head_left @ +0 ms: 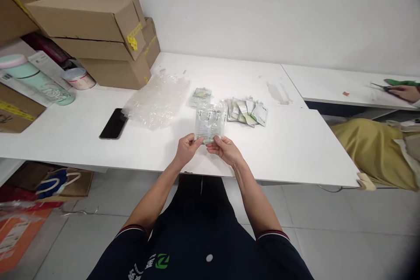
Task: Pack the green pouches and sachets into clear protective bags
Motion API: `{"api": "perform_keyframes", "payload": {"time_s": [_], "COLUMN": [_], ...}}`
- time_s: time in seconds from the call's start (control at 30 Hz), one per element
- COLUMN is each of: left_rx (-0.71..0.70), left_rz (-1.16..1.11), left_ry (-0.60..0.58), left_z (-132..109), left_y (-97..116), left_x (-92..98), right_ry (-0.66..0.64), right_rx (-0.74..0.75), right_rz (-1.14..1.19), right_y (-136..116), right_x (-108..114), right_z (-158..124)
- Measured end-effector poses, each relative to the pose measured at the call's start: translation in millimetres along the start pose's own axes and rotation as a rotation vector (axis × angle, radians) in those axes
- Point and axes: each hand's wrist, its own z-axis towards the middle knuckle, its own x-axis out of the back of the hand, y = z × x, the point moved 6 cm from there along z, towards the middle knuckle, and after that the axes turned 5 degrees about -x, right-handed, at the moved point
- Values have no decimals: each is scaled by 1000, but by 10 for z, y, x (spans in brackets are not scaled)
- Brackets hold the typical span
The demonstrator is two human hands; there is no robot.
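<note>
Shirtfront [200,236], fingers [214,150] on seemingly plastic packet [210,121]

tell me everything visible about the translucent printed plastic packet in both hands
The translucent printed plastic packet looks thin and glossy, roughly rectangular, with a row of small dark marks towards its far edge and print too small to read. The left hand and right hand hold its near edge over the white table.

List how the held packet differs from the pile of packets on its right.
The held packet is a single piece; the pile is several, overlapping.
The held packet is pinched along its near edge by the left hand and right hand; the pile lies untouched on the table.
Both the held packet and the pile look pale with some green.
</note>
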Motion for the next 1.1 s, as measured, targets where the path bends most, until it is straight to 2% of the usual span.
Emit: {"api": "perform_keyframes", "payload": {"time_s": [0.1,0.2,0.3,0.4,0.5,0.6,0.7,0.8,0.87,0.93,1.0,1.1], "left_rx": [-65,-47,-46,-45,-67,-19,33,43,65,34,-85,-217], "left_rz": [127,99,-20,-121,-95,147,565,884,1068,1264,1426,1576], "left_ry": [-53,-24,7,33,120,163,115,13,-49,-70,-2,208], "left_z": [12,100,267,453,587,635,623,589,562,548,559,613], "left_y": [-72,-226,-311,-309,-278,-314,-347,-322,-276,-169,9,251], "left_x": [-56,-88,-161,-202,-76,135,276,263,227,216,259,476], "right_ry": [60,167,234,256,262,320,413,466,538,630,684,670], "right_rx": [26,126,239,339,368,306,238,152,124,170,255,318], "right_rz": [109,172,150,85,-63,-400,-904,-1301,-1462,-1569,-1648,-1732], "right_y": [84,90,-16,-201,-331,-318,-248,-171,-151,-152,-139,-78], "right_x": [50,106,142,155,122,38,-102,-252,-318,-377,-439,-504], "right_z": [51,130,228,356,525,695,781,789,765,740,740,801]}}
